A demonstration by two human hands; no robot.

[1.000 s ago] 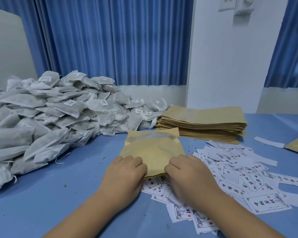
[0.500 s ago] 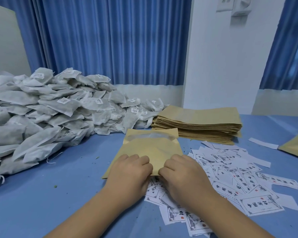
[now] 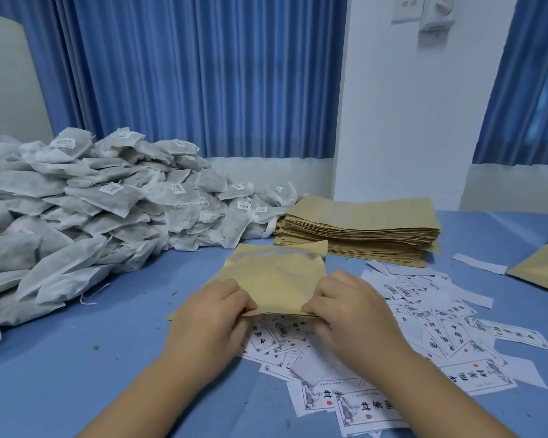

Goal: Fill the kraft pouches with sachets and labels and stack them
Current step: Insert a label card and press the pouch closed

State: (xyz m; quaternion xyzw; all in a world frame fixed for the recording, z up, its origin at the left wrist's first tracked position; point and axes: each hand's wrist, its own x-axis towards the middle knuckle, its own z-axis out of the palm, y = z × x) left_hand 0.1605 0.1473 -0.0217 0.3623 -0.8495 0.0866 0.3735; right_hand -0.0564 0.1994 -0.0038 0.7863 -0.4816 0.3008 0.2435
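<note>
Though creased, kraft pouch (image 3: 272, 279) btw hands (image 3: 209, 314) (image 3: 351, 311)

A pleated blue curtain (image 3: 187, 74) hangs across the back, above a low white sill (image 3: 266, 172). To its right stands a white wall (image 3: 408, 121) bearing a socket plate (image 3: 407, 7) and, just beside it, a round dial switch (image 3: 438, 11). A second blue curtain (image 3: 529, 90) hangs at far right. A pale panel (image 3: 7, 90) leans at far left. The desk (image 3: 76, 390) has a blue top, with small green crumbs (image 3: 95, 347) scattered on it.
</note>
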